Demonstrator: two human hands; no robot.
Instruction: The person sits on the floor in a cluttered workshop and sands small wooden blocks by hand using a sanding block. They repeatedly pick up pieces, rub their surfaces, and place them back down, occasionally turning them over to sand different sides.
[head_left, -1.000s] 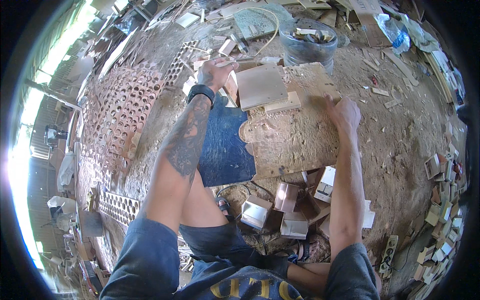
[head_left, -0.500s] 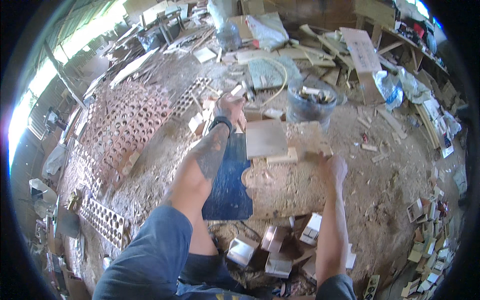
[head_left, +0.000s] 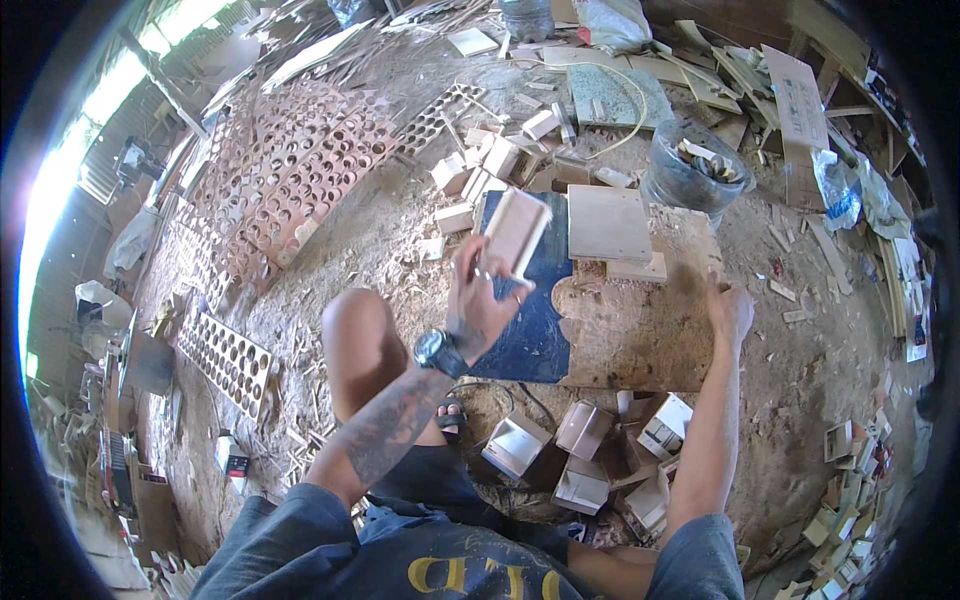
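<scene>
My left hand [head_left: 482, 305], wearing a wristwatch, holds a small wooden box [head_left: 518, 230] tilted above the blue board [head_left: 515, 345]. At the right edge of the scuffed wooden board [head_left: 630, 345], my right hand [head_left: 731, 310] is closed on its rim, the thumb side uppermost; the fingers underneath are hidden. A pale square panel [head_left: 608, 222] lies on the far part of this board, with a short wood block [head_left: 637, 267] by its near edge. The two boards lie side by side in front of me.
Beyond the blue board is a pile of small wooden boxes [head_left: 500, 157]. Several more boxes [head_left: 516, 446] lie near my legs. A clear plastic tub [head_left: 697, 170] of scraps stands at the far right. Perforated wooden sheets [head_left: 290, 170] cover ground at the left.
My left hand has come back from the box pile toward me with a small wooden box. My right hand stays at the board's right edge. The view has shifted.
</scene>
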